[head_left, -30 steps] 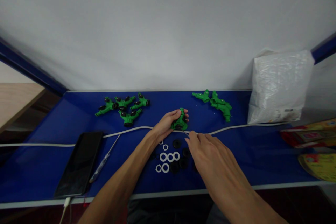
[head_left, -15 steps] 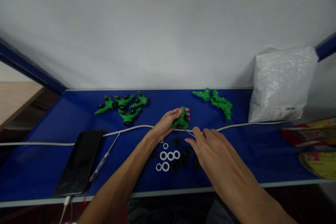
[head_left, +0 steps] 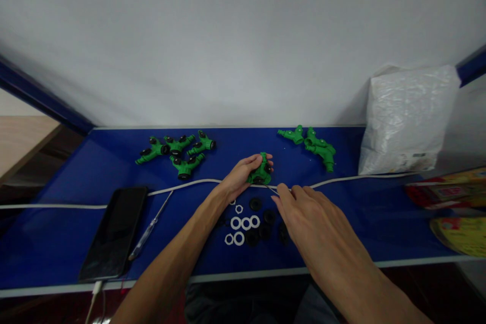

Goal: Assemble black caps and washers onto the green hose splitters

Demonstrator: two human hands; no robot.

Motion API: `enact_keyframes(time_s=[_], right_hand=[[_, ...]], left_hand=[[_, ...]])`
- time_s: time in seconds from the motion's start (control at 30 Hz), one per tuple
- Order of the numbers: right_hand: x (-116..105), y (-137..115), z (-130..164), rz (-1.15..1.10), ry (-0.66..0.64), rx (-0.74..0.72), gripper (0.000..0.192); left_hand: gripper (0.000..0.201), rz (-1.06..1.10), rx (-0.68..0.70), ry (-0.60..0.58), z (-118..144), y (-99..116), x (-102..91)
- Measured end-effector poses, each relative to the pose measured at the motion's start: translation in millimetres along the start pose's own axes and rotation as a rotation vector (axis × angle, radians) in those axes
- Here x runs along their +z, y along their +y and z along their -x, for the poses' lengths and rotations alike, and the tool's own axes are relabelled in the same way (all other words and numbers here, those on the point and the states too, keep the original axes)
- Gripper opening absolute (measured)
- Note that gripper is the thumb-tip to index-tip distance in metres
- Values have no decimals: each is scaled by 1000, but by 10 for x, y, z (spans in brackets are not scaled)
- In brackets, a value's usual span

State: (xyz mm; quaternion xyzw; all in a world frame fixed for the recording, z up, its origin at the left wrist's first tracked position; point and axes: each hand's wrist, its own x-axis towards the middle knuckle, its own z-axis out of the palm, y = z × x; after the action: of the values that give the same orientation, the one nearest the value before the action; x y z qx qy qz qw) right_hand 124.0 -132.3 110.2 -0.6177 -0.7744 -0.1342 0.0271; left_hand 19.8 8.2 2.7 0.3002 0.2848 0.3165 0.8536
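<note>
The left hand (head_left: 238,178) is curled round a green hose splitter (head_left: 260,174), fingers wrapped over its top and thumb beneath, pinning it to the blue table (head_left: 341,223) just behind the white cable (head_left: 182,187). The right hand (head_left: 304,215) pinches a thin metal tool (head_left: 271,189) between thumb and forefinger, its tip meeting the splitter's near opening; the other fingers lie loosely spread. White and black washers (head_left: 246,225) sit just below both hands.

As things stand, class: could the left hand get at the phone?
Probably not at once: the left hand is closed on a green fitting. The phone lies farther left with only bare blue table and a white cable between, so the way looks free.
</note>
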Motion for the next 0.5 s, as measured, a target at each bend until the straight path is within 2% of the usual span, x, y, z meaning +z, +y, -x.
enact_keyframes(time_s=[0.07, 0.2, 0.4, 0.5], right_hand=[[-27, 24, -25, 17, -17, 2, 18], [-15, 45, -2, 44, -73, -16, 18], [51, -12, 85, 41, 57, -50, 54], [33, -36, 55, 9, 71, -49, 54]], left_hand=[[20, -5, 0, -1, 0, -3, 0], [20, -3, 3, -4, -3, -8, -1], [19, 18, 4, 0, -4, -4, -2], [20, 23, 4, 5, -10, -9, -5]])
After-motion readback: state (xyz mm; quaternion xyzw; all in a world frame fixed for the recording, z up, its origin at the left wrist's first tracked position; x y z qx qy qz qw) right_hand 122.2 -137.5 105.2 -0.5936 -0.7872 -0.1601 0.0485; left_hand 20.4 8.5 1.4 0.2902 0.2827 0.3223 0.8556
